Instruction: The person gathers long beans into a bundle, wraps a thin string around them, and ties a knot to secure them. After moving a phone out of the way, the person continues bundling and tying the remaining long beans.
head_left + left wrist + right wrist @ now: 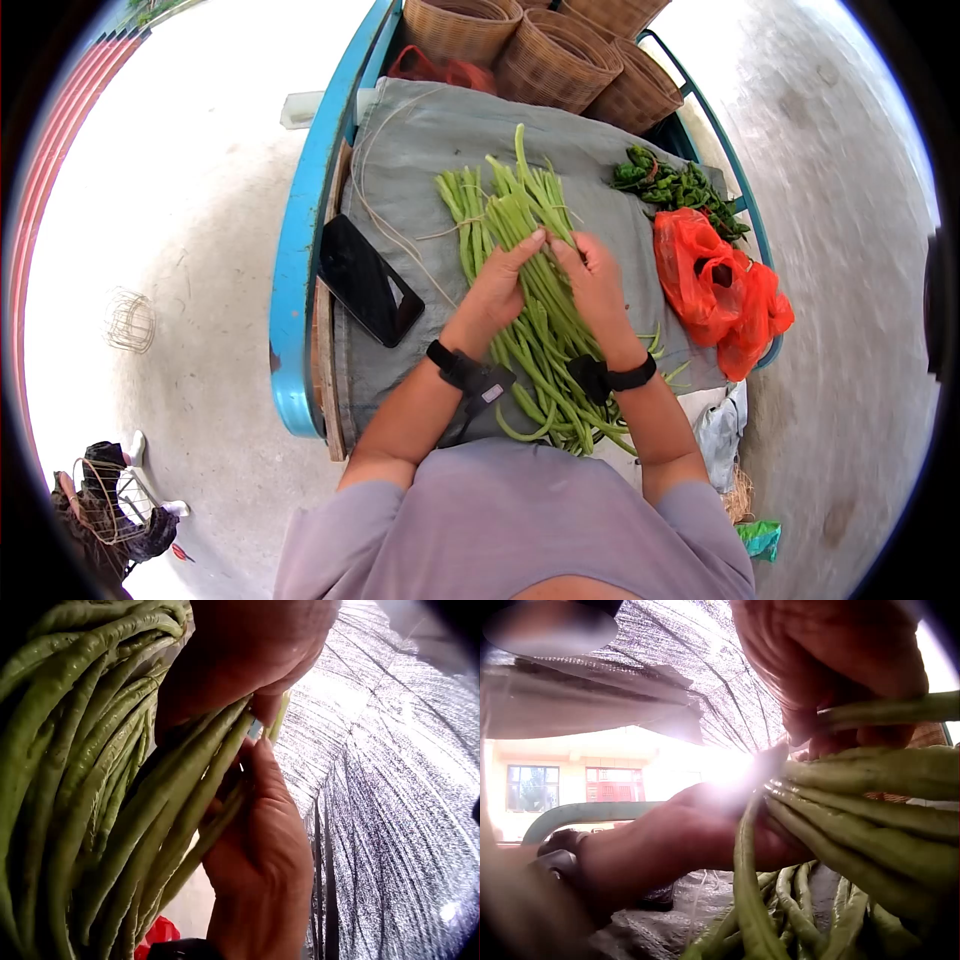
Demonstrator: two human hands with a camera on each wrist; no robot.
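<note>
In the head view, my left hand (497,285) and right hand (597,290) meet over the grey cloth, gripping a bunch of long green beans (545,310) from either side. The thumbs lie close together on top of the bunch. Beneath and beyond it are more long beans (468,200), with a thin tie around them. The left wrist view shows the beans (172,802) running between the left hand (247,660) and the right hand (259,847). Seen from the right wrist, bean ends (855,787) fan out from the fingers, and one bean (750,877) hangs down.
A black phone (370,280) and a loose pale string (375,210) lie left on the grey cloth (410,130). Green peppers (680,190) and red plastic bags (710,290) sit right. Wicker baskets (555,60) stand at the back. A blue rail (300,280) borders the left side.
</note>
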